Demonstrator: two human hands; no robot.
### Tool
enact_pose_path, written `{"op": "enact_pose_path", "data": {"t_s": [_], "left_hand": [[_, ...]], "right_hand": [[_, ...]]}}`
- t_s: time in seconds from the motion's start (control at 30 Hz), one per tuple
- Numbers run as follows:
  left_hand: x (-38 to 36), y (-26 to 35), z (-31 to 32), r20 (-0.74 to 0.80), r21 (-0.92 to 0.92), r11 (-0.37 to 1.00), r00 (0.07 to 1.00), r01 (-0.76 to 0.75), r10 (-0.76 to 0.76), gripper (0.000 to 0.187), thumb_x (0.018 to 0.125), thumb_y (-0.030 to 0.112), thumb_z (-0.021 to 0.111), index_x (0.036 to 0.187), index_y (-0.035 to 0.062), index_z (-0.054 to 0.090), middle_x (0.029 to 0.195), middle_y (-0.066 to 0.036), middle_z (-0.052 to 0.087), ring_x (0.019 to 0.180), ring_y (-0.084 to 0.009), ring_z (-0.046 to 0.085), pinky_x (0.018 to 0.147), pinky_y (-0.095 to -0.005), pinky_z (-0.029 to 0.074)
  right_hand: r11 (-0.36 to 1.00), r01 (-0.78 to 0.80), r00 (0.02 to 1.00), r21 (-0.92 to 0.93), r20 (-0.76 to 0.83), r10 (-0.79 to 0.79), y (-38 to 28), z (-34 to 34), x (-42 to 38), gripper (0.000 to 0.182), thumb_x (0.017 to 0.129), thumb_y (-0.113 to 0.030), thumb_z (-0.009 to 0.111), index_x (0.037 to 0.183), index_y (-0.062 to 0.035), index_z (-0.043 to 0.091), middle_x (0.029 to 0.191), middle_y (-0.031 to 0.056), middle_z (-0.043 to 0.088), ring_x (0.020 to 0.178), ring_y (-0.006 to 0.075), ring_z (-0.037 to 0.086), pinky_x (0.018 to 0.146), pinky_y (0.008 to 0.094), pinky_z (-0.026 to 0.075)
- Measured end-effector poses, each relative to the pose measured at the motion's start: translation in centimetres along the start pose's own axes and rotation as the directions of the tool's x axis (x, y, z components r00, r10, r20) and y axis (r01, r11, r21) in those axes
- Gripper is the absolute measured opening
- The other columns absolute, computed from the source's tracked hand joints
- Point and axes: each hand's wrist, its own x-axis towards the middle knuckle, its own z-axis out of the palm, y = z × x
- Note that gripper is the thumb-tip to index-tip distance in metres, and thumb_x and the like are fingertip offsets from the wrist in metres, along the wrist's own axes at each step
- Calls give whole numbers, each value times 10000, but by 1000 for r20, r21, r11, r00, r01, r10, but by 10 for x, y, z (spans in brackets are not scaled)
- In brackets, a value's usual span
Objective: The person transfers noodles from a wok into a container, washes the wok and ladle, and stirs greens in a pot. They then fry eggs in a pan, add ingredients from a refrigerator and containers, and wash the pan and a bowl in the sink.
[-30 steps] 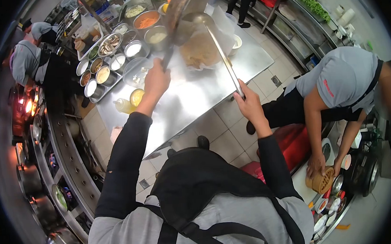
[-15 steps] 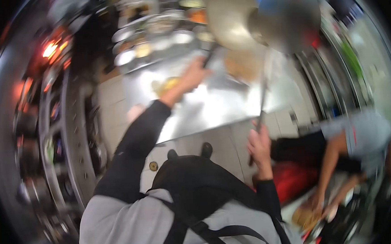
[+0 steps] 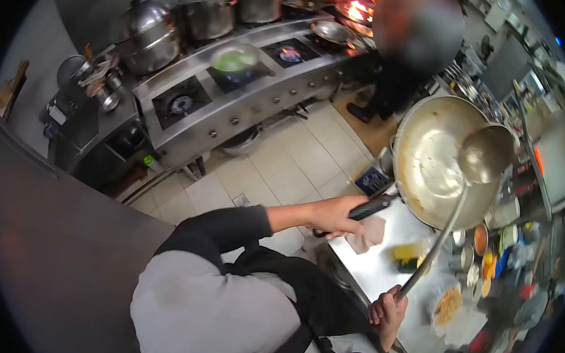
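Wide, round, silvery metal wok with a black handle is at 3 o'clock in the view, its inside (shiny, with yellowish-brown staining) showing. Clenched around that handle, at the wok's 8 o'clock, is the left hand. The right hand, at the wok's 7 o'clock, grasps a long-handled metal ladle, whose bowl overlaps the wok; I cannot tell whether they touch. Golden-brown food lies at the wok's 6 o'clock, a long steel stove at its 10 o'clock.
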Motion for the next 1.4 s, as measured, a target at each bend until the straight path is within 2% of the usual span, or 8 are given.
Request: {"op": "enact_pose_path", "data": {"t_s": [0.2, 0.4, 0.47, 0.73, 0.97, 1.07, 1.27, 1.4], "left_hand": [[-145, -12, -133, -496, 142, 985, 868, 99, -16, 488, 903, 128, 674, 1300, 2, 420, 623, -4, 510, 423, -88, 490, 388, -259, 407], [-240, -34, -223, -801, 11, 995, 596, 103, -53, 394, 904, 101, 654, 1220, 9, 437, 619, -13, 498, 426, -92, 478, 376, -276, 407], [-265, -39, -250, -916, -52, 998, 395, 45, -66, 358, 902, 72, 647, 1190, 21, 440, 633, -8, 494, 433, -86, 478, 369, -271, 405], [-384, -14, -396, -991, 49, 998, -125, -32, 44, 289, 885, 121, 657, 1098, 17, 491, 631, -32, 536, 407, -111, 484, 388, -287, 404], [-518, 34, -477, -791, 141, 975, -611, -173, 6, 211, 869, 95, 672, 979, 58, 496, 616, -6, 510, 453, -95, 481, 393, -274, 412], [-589, 56, -509, -699, 122, 979, -715, -162, -31, 213, 864, 103, 675, 961, 71, 488, 642, 25, 496, 467, -64, 457, 398, -247, 419], [-797, 8, -594, -745, 40, 802, -553, -595, -373, 311, 955, 94, 606, 696, 127, 437, 599, 41, 466, 510, -64, 446, 463, -219, 379], [-912, -78, -684, -695, 42, 685, -514, -728, -503, 52, 954, 89, 606, 911, 59, 606, 680, 17, 508, 596, -112, 503, 576, -246, 476]], "right_hand": [[949, -292, 900, -117, 303, 314, 34, 150, 123, 220, 952, -151, 617, 873, -96, 419, 538, -15, 364, 391, 89, 361, 364, 248, 318], [876, -374, 700, -304, 527, 482, 79, 273, 236, 262, 936, -107, 661, 791, -83, 443, 541, -23, 423, 399, 80, 397, 379, 246, 330], [853, -349, 646, -389, 559, 520, 86, 310, 272, 256, 936, -110, 662, 795, -85, 450, 545, -21, 435, 401, 81, 407, 379, 248, 333], [792, -196, 431, -578, 675, 599, 144, 467, 434, 179, 908, -54, 664, 813, -50, 513, 523, -11, 466, 392, 83, 413, 377, 244, 328], [814, -123, 241, -567, 779, 579, 167, 615, 528, 209, 914, -27, 639, 795, -57, 469, 506, -7, 446, 369, 79, 396, 362, 232, 315], [801, -49, 205, -596, 779, 592, 174, 664, 547, 233, 922, -36, 641, 772, -66, 465, 499, -9, 456, 370, 68, 394, 359, 232, 313], [739, -58, 217, -671, 715, 665, 226, 752, 525, 234, 927, -60, 663, 787, -75, 475, 529, -31, 454, 393, 53, 395, 374, 227, 314], [690, 49, 294, -722, 671, 681, 274, 831, 488, 233, 924, -101, 692, 797, -83, 498, 556, -47, 465, 428, 44, 412, 397, 221, 322]]}}
